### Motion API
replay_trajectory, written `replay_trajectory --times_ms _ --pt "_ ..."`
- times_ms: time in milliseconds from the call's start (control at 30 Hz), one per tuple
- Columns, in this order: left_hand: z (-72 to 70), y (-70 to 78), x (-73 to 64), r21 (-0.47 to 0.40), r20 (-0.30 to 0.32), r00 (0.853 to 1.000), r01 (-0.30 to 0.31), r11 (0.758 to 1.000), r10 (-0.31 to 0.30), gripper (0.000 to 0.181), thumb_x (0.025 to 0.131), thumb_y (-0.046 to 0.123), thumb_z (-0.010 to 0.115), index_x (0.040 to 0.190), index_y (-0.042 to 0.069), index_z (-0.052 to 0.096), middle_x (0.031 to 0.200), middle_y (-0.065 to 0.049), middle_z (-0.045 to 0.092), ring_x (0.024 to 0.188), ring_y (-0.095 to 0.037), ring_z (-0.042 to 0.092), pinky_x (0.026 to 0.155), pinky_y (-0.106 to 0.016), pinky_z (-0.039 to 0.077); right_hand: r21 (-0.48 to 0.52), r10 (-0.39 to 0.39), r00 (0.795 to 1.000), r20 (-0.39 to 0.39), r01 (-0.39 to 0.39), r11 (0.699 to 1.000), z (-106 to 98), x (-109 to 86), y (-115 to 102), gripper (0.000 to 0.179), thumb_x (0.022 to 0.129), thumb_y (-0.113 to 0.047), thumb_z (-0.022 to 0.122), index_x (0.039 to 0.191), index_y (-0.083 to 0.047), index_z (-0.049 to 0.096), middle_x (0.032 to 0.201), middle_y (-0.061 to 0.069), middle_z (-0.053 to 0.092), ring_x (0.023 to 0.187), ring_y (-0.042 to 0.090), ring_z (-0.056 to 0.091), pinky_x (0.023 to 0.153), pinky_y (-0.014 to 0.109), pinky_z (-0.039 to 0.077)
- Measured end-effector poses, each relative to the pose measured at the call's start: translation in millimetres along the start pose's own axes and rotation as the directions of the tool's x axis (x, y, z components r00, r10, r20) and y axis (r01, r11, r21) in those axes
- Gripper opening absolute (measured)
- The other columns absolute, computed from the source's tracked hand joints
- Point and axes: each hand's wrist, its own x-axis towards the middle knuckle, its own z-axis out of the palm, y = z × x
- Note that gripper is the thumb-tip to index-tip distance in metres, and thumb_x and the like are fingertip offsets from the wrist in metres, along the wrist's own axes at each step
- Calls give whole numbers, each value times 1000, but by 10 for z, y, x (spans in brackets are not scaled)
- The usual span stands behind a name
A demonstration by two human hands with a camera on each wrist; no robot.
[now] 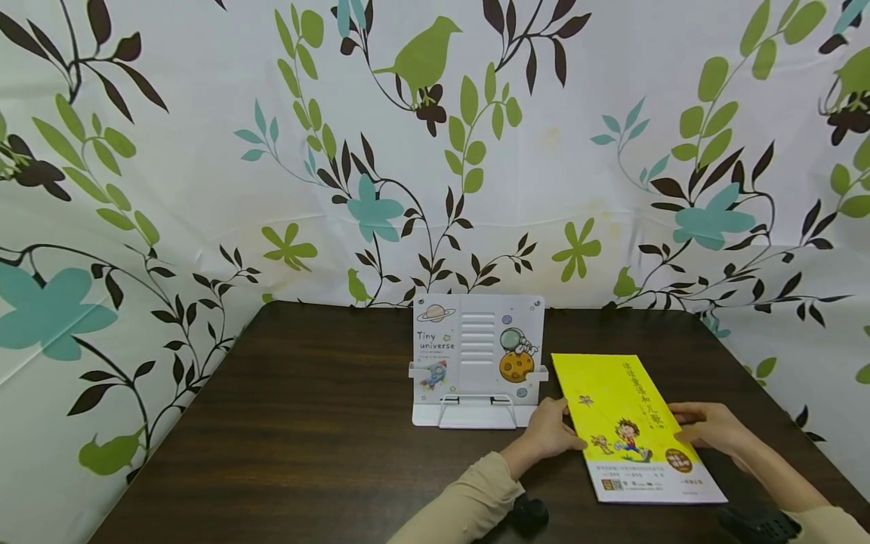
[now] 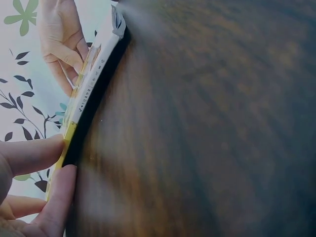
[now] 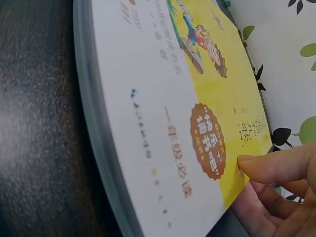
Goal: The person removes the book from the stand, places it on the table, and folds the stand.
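Observation:
A yellow book [image 1: 615, 400] with a white band along its bottom and a cartoon child on the cover lies face up at the right of the table. My left hand [image 1: 552, 429] pinches its left edge; in the left wrist view a thumb and finger [image 2: 58, 197] sit on either side of the yellow edge [image 2: 69, 140]. At the opposite edge, my right hand [image 1: 714, 429] grips the book. The right wrist view has the thumb [image 3: 274, 167] on the cover near a brown round badge [image 3: 207, 140], with the other fingers under the edge.
Left of the book stands a white book stand [image 1: 478, 347] printed "Tiny universe", with side clips and a wire ledge [image 1: 478, 412]. Everything rests on a dark wooden table [image 1: 292, 438]. Behind hangs a white cloth [image 1: 537, 174] patterned with leaves and birds.

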Motion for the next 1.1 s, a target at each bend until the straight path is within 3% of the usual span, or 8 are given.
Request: replay_trajectory --times_ms 133,333,433,567,833,967,1100 --pt "-5 10 -12 16 -13 1000 -3 1000 3 58 67 10 80 118 -2 54 97 -4 49 89 -4 52 74 -13 39 -7 -3 1000 -2 3 1000 0 0 1 66 74 -6 65 125 22 33 103 26 54 82 24 52 73 40 51" --pt "1 15 -28 -36 -19 1000 11 999 -12 60 68 6 78 121 -4 52 100 -5 47 61 -2 60 61 -11 44 -1 0 1000 -7 0 1000 -11 -1 -3 66 75 -4 63 126 23 30 103 27 54 82 23 54 74 40 51" --pt "4 2 -20 -11 -40 999 14 1000 -14 63 67 6 79 122 -4 51 98 -4 48 63 1 56 57 -11 43 1 -5 1000 -10 5 1000 -27 -4 -11 67 75 -4 62 127 22 29 104 28 53 81 22 54 74 39 51" --pt "-9 0 -17 28 -58 998 -11 1000 13 64 67 7 79 123 -6 51 97 -4 50 63 1 55 59 -10 42 -2 -33 999 -30 33 999 -31 -24 -46 65 77 -3 60 128 21 28 104 28 52 80 22 54 72 38 51" --pt "-100 51 -36 -69 -54 996 -79 994 75 63 69 2 76 126 -5 48 96 -4 51 67 0 58 56 -10 45 -45 -111 991 -72 108 993 14 -43 -163 60 81 -7 58 127 19 31 107 30 51 84 27 54 77 43 50" --pt "-181 73 -58 -49 -47 993 -112 993 109 56 73 5 74 123 -2 51 93 -2 53 70 0 57 58 -10 45 -68 -122 990 -69 118 991 48 -22 -209 63 80 -14 61 127 18 33 110 33 50 86 29 54 77 45 49" --pt "-297 69 -123 7 1 988 -154 988 154 45 77 12 72 118 0 57 91 0 56 72 0 55 61 -11 44 -64 -120 992 -48 117 991 85 9 -260 64 80 -18 62 128 15 35 115 33 48 89 32 52 73 43 49"
